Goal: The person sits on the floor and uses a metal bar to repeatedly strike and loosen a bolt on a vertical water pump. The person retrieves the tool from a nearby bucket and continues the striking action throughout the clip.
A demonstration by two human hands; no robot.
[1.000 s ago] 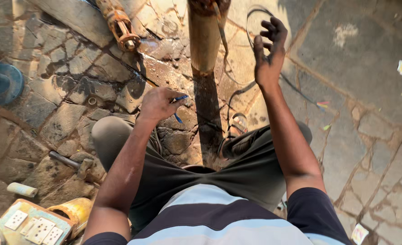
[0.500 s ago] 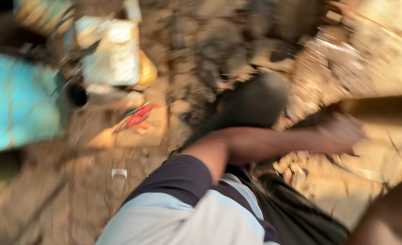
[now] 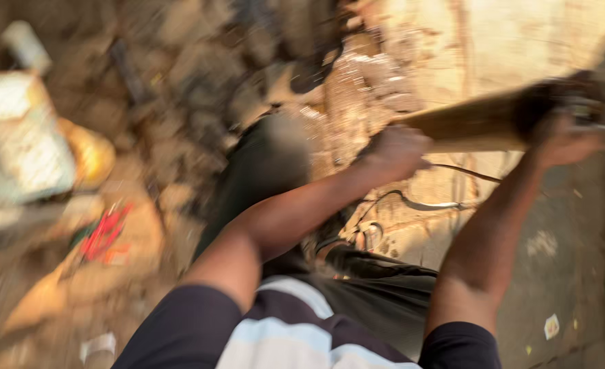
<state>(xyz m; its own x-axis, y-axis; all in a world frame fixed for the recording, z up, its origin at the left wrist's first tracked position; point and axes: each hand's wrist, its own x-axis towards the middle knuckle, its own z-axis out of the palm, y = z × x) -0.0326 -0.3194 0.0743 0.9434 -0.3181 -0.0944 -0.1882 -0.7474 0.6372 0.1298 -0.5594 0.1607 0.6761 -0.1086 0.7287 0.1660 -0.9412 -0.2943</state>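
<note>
The view is badly motion-blurred. A brown pole (image 3: 473,121) lies across the upper right, over stone paving. My left hand (image 3: 395,154) is curled into a fist against the pole's near end; the blur hides whether anything is in it. My right hand (image 3: 566,140) is wrapped over the pole's dark far section, next to a grey metal part (image 3: 600,116). My knee in dark trousers (image 3: 261,171) sits left of the left hand. A thin dark cable (image 3: 419,203) curves on the ground between my forearms.
At the left are a white box (image 3: 15,137), a yellow container (image 3: 87,156) and a red tool (image 3: 104,232) on dusty ground. A scrap of paper (image 3: 552,326) lies at the lower right. Cracked stone paving (image 3: 412,61) lies beyond the pole.
The camera swung left and back, so the pole now runs sideways. My right hand, raised and open a second ago, has come down onto the pole. My left hand stays by the pole.
</note>
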